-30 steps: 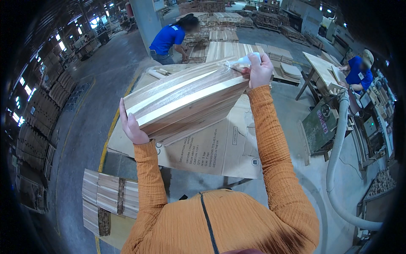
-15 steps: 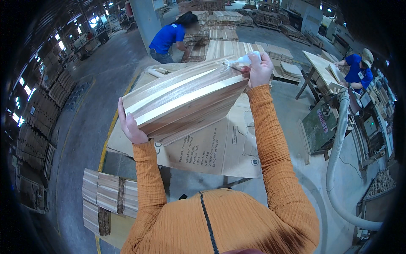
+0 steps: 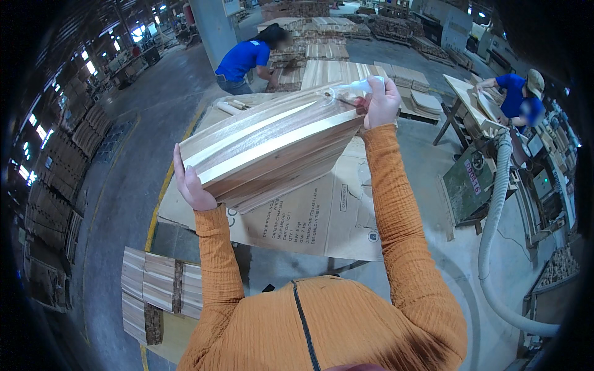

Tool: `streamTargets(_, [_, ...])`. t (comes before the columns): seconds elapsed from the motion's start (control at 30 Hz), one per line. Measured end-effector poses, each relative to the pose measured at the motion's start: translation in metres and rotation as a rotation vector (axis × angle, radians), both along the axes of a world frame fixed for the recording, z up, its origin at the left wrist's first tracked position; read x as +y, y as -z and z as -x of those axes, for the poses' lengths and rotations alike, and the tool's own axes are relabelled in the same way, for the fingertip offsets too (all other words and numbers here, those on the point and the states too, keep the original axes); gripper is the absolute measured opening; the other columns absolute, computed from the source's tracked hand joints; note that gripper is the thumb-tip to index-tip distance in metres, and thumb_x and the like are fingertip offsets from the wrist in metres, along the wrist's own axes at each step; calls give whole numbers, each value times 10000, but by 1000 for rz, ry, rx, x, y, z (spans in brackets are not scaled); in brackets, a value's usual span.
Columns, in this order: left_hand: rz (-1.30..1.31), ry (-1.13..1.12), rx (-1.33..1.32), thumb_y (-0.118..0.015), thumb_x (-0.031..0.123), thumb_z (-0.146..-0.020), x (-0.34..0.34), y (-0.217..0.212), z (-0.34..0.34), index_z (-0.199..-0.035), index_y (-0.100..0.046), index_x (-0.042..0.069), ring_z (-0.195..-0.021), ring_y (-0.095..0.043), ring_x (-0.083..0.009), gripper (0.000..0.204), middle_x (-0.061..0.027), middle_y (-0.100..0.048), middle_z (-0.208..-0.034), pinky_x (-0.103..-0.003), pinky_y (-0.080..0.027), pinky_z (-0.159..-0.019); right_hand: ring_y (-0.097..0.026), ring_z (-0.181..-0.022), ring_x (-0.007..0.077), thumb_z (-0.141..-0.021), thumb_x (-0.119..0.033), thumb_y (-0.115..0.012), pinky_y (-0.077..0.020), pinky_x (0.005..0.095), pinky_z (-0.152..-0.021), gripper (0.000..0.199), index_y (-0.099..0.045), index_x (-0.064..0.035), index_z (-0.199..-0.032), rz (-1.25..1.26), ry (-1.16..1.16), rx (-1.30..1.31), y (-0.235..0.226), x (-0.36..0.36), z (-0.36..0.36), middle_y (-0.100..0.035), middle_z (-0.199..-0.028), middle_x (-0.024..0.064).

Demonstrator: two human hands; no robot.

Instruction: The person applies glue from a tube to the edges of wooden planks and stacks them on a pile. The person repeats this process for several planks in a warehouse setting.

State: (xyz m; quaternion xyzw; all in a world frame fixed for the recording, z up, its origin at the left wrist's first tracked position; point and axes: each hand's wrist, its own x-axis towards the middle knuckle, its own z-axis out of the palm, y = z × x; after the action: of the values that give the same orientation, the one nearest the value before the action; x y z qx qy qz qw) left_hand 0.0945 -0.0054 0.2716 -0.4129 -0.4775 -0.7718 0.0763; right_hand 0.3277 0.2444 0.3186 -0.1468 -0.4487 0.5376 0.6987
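From the head view, we hold a stack of wooden panels [image 3: 272, 148] tilted at frame centre, above a flattened cardboard sheet [image 3: 309, 216]. Our left hand [image 3: 189, 182] cups the lower-left end, fingers closed on it; our right hand [image 3: 380, 102] grips the upper-right end — also pinching a clear plastic bottle [image 3: 349, 91]. It looks like a carrying step; setting down calls for levelling the stack first.

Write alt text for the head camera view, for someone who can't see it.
A person in an orange top holds a striped wooden panel tilted up with both hands, the left hand at its near end and the right hand at its far end, above flattened cardboard. Two workers in blue bend over stacked boards behind.
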Motion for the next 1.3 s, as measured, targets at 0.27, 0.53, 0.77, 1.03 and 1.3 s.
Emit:
streamTargets(0.27, [-12,5,-8,-354,212,-821,1,5,12,-1288,-348,-100,-1168,-419,-237,562,-204,-430,-1269,-310,-291,-993,-490,-498,80,-803,-119,-605,-533,289,-537,139,-503,-29,-836,175,-280,40,-14,-1,-7,-540,-709,47])
streamTargets(0.53, [-20,19,8,-359,188,-824,7,6,18,-1287,-343,-110,-1194,-390,-245,551,-215,-406,-1292,-307,-268,-1007,-441,-545,33,-747,-150,-711,-370,188,-516,168,-616,-54,-847,-20,-27,-451,-10,25,-11,-593,-756,-11])
streamTargets(0.77, [-5,5,-7,-362,195,-824,1,4,15,-1292,-342,-101,-1186,-396,-246,554,-216,-403,-1292,-305,-269,-1005,-564,-594,86,-752,-117,-699,-468,215,-476,173,-624,-13,-868,-38,-47,-408,-9,10,9,-601,-726,20])
streamTargets(1.03, [7,-18,9,-368,203,-824,-1,4,14,-1294,-339,-100,-1236,-349,-264,561,-223,-377,-1318,-317,-232,-1030,-513,-546,51,-744,-90,-694,-441,200,-466,149,-625,-2,-843,-125,42,-479,-2,17,6,-541,-638,-29])
streamTargets(1.3, [-4,9,-15,-357,208,-828,3,-1,7,-1293,-341,-98,-1211,-372,-261,557,-216,-399,-1295,-320,-256,-1017,-564,-599,109,-719,-181,-692,-456,257,-555,234,-622,-2,-853,-214,244,-772,3,27,-2,-611,-685,46])
